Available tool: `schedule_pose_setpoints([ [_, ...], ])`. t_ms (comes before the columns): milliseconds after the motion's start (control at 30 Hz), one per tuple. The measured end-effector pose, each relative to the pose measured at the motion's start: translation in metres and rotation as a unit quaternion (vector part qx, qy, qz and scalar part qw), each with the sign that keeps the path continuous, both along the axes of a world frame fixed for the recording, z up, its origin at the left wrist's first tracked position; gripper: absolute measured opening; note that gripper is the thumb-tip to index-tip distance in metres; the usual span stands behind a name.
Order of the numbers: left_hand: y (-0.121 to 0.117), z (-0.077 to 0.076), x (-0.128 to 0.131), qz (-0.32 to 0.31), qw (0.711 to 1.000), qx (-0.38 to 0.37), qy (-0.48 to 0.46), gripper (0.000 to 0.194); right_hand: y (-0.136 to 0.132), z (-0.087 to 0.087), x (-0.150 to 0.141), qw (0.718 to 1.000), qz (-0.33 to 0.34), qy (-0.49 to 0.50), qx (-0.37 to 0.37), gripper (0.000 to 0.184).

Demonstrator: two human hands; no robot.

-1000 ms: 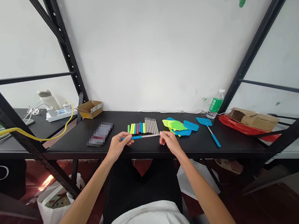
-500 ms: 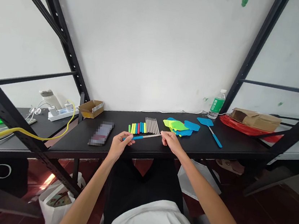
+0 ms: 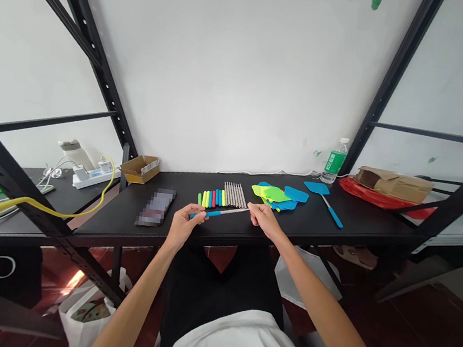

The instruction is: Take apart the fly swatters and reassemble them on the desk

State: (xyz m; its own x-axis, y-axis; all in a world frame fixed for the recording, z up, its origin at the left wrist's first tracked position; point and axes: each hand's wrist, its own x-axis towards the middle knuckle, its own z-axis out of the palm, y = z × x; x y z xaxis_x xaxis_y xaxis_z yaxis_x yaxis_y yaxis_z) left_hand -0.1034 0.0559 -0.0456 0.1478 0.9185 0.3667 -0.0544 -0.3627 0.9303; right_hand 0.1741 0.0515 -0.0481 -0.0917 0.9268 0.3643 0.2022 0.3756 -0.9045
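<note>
Almost nothing has moved since the earlier frames: the left hand (image 3: 183, 225) and right hand (image 3: 260, 217) still pinch opposite ends of the blue-handled rod (image 3: 218, 212), just above the bench (image 3: 334, 231), at 6 o'clock from the row of handles (image 3: 211, 198).

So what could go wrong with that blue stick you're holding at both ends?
The rod is held only by fingertips: left hand on the blue grip, right hand on the metal tip, so it might slip. It hangs just above the row of rods, so a drop could scatter them.
</note>
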Motion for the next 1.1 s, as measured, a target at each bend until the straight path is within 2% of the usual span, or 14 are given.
schedule_pose_setpoints([
  [133, 0.0004, -0.0004, -0.0002, 0.004, 1.000, 0.008, 0.013, 0.026, -0.0012, 0.0012, -0.0013, 1.000, 0.008, 0.020, 0.003, 0.055],
  [400, -0.0006, 0.0008, -0.0009, 0.011, 0.999, 0.022, 0.030, 0.024, -0.0026, 0.0037, -0.0047, 0.997, 0.025, 0.060, -0.032, 0.040],
  [867, -0.0075, 0.0060, 0.0050, 0.033, 0.999, -0.022, 0.035, 0.031, -0.0002, -0.0010, -0.0044, 0.998, 0.020, 0.056, -0.037, 0.048],
  [1100, -0.0063, 0.0055, 0.0051, 0.026, 0.999, 0.003, 0.035, 0.030, -0.0025, 0.0018, -0.0054, 0.998, 0.015, 0.048, -0.036, 0.047],
])
